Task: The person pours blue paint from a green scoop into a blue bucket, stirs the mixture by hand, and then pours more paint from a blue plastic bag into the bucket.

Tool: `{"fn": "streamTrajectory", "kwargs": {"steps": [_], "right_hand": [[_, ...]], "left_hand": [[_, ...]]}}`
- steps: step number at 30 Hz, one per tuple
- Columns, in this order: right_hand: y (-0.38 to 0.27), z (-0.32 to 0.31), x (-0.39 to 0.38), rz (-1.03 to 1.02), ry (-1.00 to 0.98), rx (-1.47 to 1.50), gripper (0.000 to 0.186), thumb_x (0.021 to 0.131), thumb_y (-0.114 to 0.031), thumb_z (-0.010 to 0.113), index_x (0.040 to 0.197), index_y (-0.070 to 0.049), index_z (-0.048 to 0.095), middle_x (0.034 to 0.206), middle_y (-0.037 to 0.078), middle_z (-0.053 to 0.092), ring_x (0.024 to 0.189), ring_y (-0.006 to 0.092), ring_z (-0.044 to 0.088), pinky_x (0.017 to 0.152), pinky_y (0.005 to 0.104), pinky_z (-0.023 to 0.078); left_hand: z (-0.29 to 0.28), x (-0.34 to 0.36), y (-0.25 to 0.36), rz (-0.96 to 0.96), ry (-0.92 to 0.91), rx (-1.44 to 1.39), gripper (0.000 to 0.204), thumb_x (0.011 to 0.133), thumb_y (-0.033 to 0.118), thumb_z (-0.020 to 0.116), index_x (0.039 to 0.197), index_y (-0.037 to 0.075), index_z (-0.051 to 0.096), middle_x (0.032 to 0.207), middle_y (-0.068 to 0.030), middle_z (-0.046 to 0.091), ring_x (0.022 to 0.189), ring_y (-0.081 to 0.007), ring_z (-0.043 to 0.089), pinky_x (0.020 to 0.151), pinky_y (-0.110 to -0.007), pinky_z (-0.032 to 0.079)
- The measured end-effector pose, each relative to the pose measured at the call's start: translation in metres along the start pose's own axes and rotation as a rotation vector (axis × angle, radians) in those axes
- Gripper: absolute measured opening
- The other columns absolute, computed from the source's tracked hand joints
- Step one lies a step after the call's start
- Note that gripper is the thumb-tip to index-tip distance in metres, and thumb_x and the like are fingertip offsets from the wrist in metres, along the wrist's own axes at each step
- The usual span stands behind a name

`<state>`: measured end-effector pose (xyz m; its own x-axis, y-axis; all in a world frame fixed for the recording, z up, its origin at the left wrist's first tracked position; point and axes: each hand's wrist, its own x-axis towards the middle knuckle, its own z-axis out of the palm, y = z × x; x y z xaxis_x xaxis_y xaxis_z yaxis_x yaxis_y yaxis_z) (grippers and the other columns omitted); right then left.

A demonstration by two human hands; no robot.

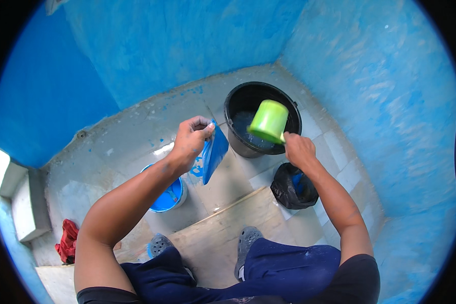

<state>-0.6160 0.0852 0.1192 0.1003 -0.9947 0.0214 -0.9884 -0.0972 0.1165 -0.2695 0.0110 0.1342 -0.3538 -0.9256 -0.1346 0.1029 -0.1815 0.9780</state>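
Note:
My left hand [192,139] pinches the top corner of a flat blue plastic bag [216,153], which hangs down from my fingers. Below that wrist stands a white paint pail [168,200] with blue paint inside, partly hidden by my forearm. My right hand [299,149] is closed round the handle of a light green water dipper [269,119]. The dipper is tilted over the mouth of a black bucket [245,148] that has water in it. Just below my right hand sits a black plastic bag [290,192] with something blue in it.
Blue-painted walls [187,35] meet in a corner beyond the bucket. Blue paint spots mark the tiled floor [131,126]. A low ledge edge [215,214] crosses before my feet in grey clogs [247,240]. A red cloth [68,240] lies at the left, near a pale step [28,202].

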Motion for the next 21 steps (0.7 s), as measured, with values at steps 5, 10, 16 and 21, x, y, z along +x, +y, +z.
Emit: {"fn": "streamTrajectory", "kwargs": {"steps": [5, 10, 16, 21], "right_hand": [[-0.016, -0.016, 0.005, 0.0, -0.1, -0.027, 0.01, 0.083, 0.0, 0.063, 0.092, -0.001, 0.065, 0.087, 0.021, 0.072, 0.081, 0.0423, 0.072, 0.073, 0.0531, 0.058], [-0.032, -0.019, 0.004, 0.036, 0.006, 0.024, 0.009, 0.085, -0.003, 0.063, 0.093, 0.001, 0.065, 0.085, 0.022, 0.072, 0.081, 0.0437, 0.072, 0.073, 0.0539, 0.058], [-0.042, -0.036, 0.003, 0.063, -0.003, 0.071, 0.011, 0.088, -0.008, 0.066, 0.095, 0.001, 0.065, 0.088, 0.024, 0.072, 0.084, 0.0448, 0.072, 0.076, 0.0533, 0.058], [-0.052, -0.041, 0.007, 0.131, 0.028, 0.131, 0.02, 0.089, -0.015, 0.071, 0.098, 0.002, 0.065, 0.089, 0.026, 0.072, 0.087, 0.0463, 0.072, 0.078, 0.0548, 0.057]], "left_hand": [[-0.007, -0.005, 0.002, -0.006, 0.027, -0.001, 0.01, 0.101, 0.012, 0.065, 0.097, 0.002, 0.068, 0.088, -0.0012, 0.064, 0.082, -0.0105, 0.053, 0.079, -0.028, 0.044], [-0.018, -0.006, 0.006, 0.014, 0.052, 0.003, 0.01, 0.101, 0.012, 0.065, 0.097, 0.002, 0.068, 0.088, -0.0014, 0.064, 0.082, -0.0105, 0.054, 0.08, -0.028, 0.044], [-0.031, -0.008, 0.011, 0.034, 0.091, 0.02, 0.01, 0.101, 0.012, 0.065, 0.097, 0.004, 0.068, 0.089, -0.0011, 0.065, 0.083, -0.0111, 0.055, 0.08, -0.029, 0.045], [-0.04, -0.011, 0.02, 0.042, 0.122, -0.043, 0.009, 0.101, 0.013, 0.066, 0.098, 0.005, 0.068, 0.089, -0.001, 0.064, 0.084, -0.0111, 0.056, 0.081, -0.029, 0.046]]}}
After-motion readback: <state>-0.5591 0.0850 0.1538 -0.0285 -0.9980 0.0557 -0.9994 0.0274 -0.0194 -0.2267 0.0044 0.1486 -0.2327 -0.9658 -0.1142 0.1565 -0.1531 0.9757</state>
